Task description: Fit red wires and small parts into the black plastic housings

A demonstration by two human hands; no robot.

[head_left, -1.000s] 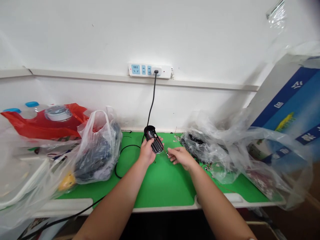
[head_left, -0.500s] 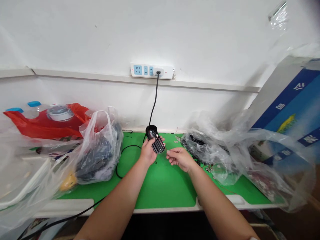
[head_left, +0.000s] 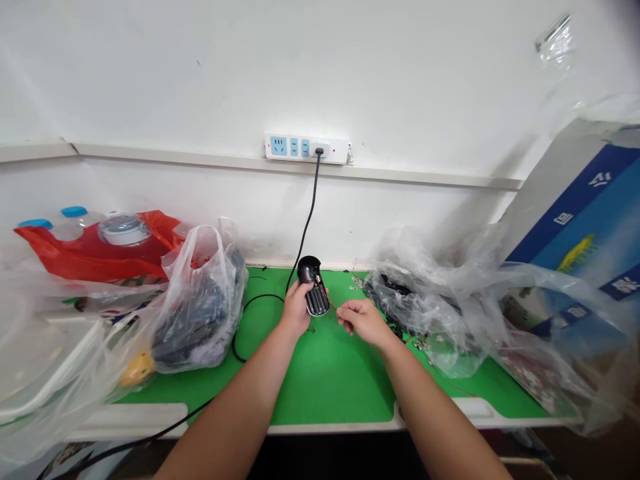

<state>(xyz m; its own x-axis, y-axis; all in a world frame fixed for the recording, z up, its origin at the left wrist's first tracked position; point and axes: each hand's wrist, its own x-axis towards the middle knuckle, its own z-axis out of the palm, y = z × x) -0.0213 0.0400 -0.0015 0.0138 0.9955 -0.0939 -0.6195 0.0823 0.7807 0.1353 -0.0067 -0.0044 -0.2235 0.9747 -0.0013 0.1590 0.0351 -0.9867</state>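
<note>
Left hand [head_left: 296, 310] closed round black finned housing [head_left: 314, 288], right hand [head_left: 363, 322] pinched beside its red wire [head_left: 331, 306].
One tug could snap that wire; I can't tell whether my fingers have it.

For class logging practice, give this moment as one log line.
left hand: holds black ribbed housing | right hand: near red wire | below: green mat

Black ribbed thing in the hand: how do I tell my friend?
Find the white power strip on the wall, follow its black cord down to the green mat. There the left hand grips a small black ribbed casing, hard between the soft plastic bags.
</note>
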